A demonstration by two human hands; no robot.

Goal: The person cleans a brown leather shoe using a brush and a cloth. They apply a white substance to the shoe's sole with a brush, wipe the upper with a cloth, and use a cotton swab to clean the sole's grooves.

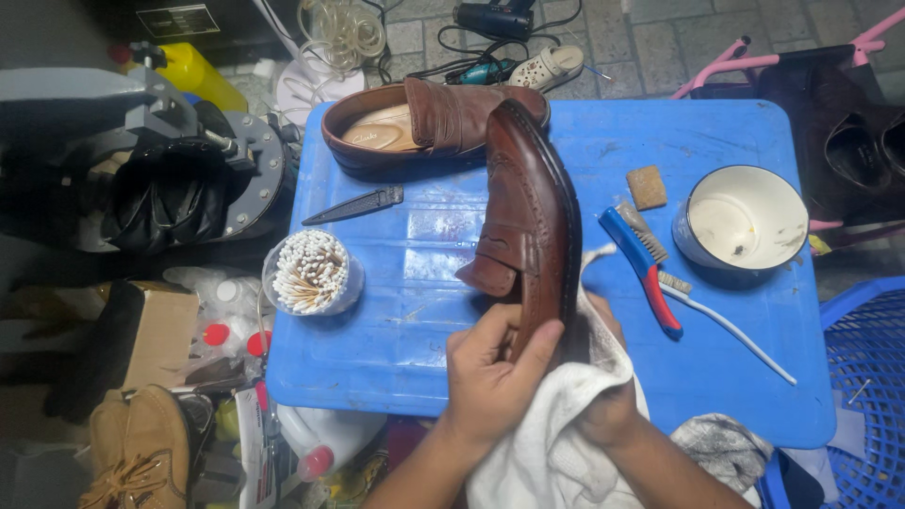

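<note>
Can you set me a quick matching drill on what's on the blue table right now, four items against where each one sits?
Items:
1. brown shoe
2. second shoe
3. cotton swab tub
4. white bowl

Places:
A. left edge of the blue table
B. right side of the table
C. held on its side by the left hand, white cloth beside it
D. lying at the table's far edge

Pairs: 1-C, 2-D, 3-A, 4-B
</note>
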